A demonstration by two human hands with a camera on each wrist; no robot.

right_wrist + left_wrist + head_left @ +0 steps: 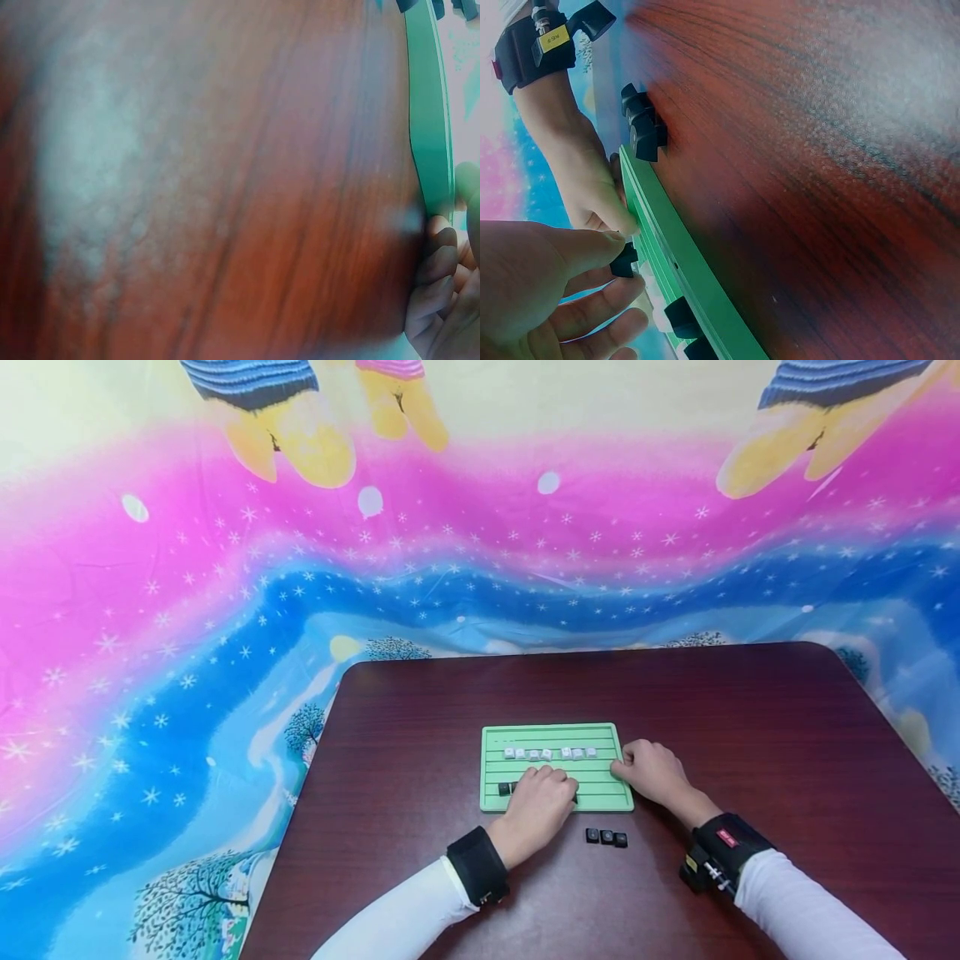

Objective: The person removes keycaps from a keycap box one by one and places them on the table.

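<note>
On the table lies a green ribbed board (pixel 600 795), with a row of small white keycap-like cubes (pixel 534 755) across its upper part. My left hand (pixel 537 810) is over the lower part of the board. In the left wrist view its thumb and fingertip pinch a black keycap (pixel 624 262). Two more black keycaps (pixel 681 318) sit along the board's near side, and in the head view one black keycap (pixel 503 789) shows left of the hand. My right hand (pixel 658 773) grips the board's right edge, thumb on top and fingers curled against the side.
Three loose black keycaps (pixel 607 837) lie in a short row on the dark wooden table (pixel 795 735), just in front of the board. Behind the table hangs a colourful printed cloth (pixel 480 543).
</note>
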